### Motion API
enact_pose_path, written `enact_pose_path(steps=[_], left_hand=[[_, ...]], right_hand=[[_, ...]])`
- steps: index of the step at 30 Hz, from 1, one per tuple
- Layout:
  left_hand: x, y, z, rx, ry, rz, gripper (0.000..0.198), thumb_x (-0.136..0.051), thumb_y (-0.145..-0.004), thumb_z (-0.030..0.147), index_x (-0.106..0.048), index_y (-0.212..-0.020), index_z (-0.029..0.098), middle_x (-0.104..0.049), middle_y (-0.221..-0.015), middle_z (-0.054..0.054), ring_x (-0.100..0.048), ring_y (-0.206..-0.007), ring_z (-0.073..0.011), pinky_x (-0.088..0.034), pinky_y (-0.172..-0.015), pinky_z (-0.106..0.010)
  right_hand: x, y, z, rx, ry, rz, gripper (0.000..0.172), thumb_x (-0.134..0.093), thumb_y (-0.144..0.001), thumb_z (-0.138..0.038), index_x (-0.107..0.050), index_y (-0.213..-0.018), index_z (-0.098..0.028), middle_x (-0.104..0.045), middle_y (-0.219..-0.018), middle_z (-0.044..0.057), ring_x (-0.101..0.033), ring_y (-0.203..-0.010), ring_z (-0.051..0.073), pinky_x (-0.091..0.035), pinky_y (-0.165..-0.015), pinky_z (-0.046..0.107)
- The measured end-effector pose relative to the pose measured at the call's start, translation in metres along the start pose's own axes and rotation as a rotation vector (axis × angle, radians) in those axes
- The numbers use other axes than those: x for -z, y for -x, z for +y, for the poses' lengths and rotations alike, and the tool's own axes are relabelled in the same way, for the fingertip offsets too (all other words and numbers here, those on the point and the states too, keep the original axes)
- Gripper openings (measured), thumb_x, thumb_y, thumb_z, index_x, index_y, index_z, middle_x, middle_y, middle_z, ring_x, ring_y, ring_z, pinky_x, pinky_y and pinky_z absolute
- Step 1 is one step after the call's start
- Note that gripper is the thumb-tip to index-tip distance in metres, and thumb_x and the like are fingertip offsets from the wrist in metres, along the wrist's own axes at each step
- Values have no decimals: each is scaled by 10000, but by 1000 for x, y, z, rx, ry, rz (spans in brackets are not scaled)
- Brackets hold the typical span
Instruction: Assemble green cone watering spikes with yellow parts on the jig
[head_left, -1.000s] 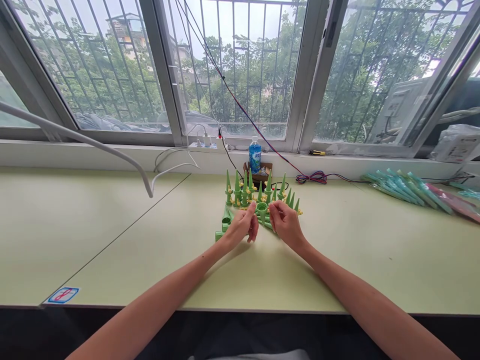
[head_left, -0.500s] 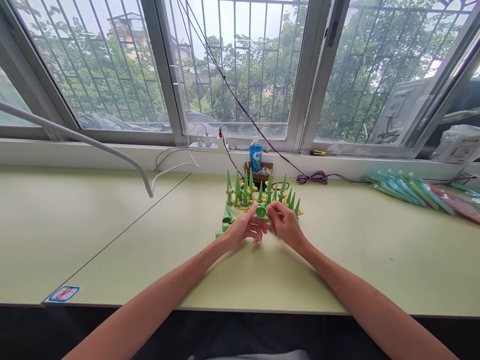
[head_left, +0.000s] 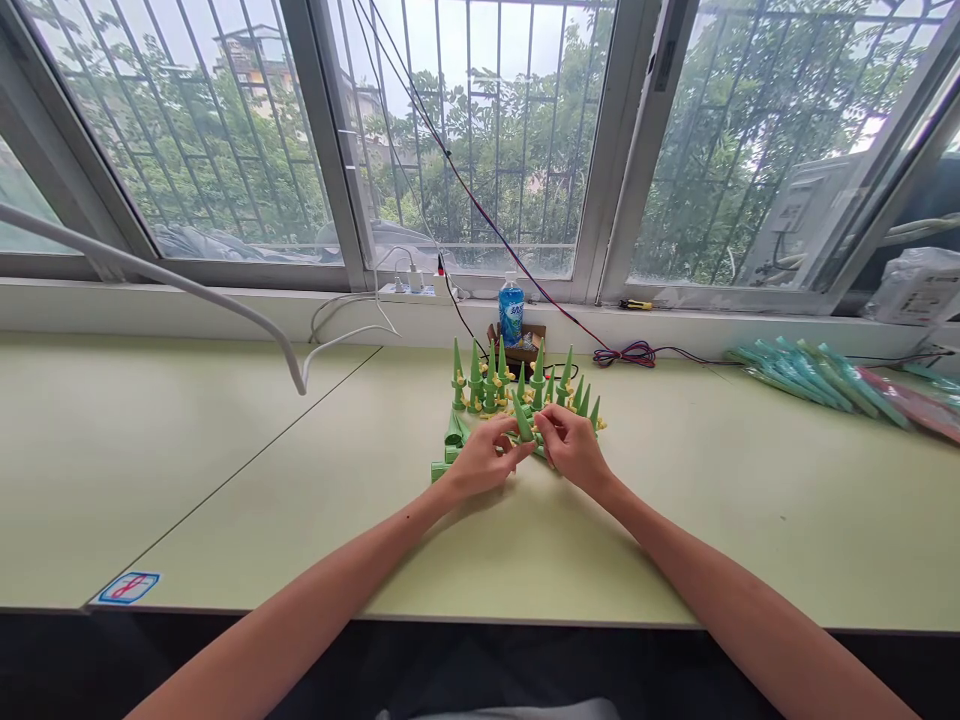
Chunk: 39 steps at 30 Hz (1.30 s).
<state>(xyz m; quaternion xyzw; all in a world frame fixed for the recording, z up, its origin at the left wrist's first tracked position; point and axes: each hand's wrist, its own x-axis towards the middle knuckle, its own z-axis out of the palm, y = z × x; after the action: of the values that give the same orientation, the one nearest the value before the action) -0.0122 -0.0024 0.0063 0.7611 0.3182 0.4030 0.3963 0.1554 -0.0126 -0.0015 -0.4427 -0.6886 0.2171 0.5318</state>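
A green plastic cone [head_left: 522, 418], point up, is held between the thumb and fingers of my left hand [head_left: 484, 460]. My right hand [head_left: 571, 445] is closed in a pinch just right of the cone; what its fingertips hold, if anything, is too small to make out. Beyond the hands stand several upright green cones [head_left: 476, 382] with small yellow pieces on them. More green pieces [head_left: 454, 432] lie on their sides left of the cone, partly hidden by my left hand.
A blue liquid bottle [head_left: 511, 312] and a small brown box [head_left: 534, 340] stand behind the cones. Coiled cable [head_left: 625, 354] and teal plastic packets [head_left: 814, 375] lie to the right on the table [head_left: 300, 510]. A thick white cable [head_left: 225, 298] hangs at the left.
The cone in my left hand has turned from showing its round open base to standing point up. My left fingers have curled in around it; my right hand has hardly moved.
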Motion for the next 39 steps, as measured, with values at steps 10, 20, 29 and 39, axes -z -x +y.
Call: enact_pose_path(steps=[10, 20, 29, 39], left_hand=[[-5, -2, -4, -38, -75, 121, 293, -624, -812, 381, -641, -1057, 223, -544, -1068, -76, -531, -542, -63, -473, -426, -203], [-1, -8, -2, 366, 416, 42, 486, -564, -783, 622, -538, -795, 138, -547, -669, -13, -561, -451, -93, -426, -356, -188], [0, -7, 2, 413, 526, -106, 480, -601, -779, 592, -572, -736, 114, -560, -617, -23, -526, -480, -68, -427, -435, -183], [-1, -4, 1, 75, 201, -1, 381, -728, -704, 454, -585, -894, 156, -520, -609, 37, -530, -462, -89, -416, -352, -187]], right_hand=[[-4, 1, 3, 38, 101, 79, 344, -465, -907, -433, -529, -681, -180, -463, -561, -27, -372, -499, 101, -293, -483, 234], [-2, 2, 2, 7, 1, 113, 321, -429, -929, -468, -492, -751, -209, -407, -520, -42, -378, -449, 108, -306, -446, 232], [-2, 3, -1, 28, -52, 8, 286, -451, -923, -440, -499, -769, -204, -412, -540, -51, -380, -449, 98, -315, -456, 225], [-2, 0, 1, 13, 59, 56, 346, -450, -916, -416, -463, -656, -189, -391, -510, -41, -340, -467, 97, -266, -459, 231]])
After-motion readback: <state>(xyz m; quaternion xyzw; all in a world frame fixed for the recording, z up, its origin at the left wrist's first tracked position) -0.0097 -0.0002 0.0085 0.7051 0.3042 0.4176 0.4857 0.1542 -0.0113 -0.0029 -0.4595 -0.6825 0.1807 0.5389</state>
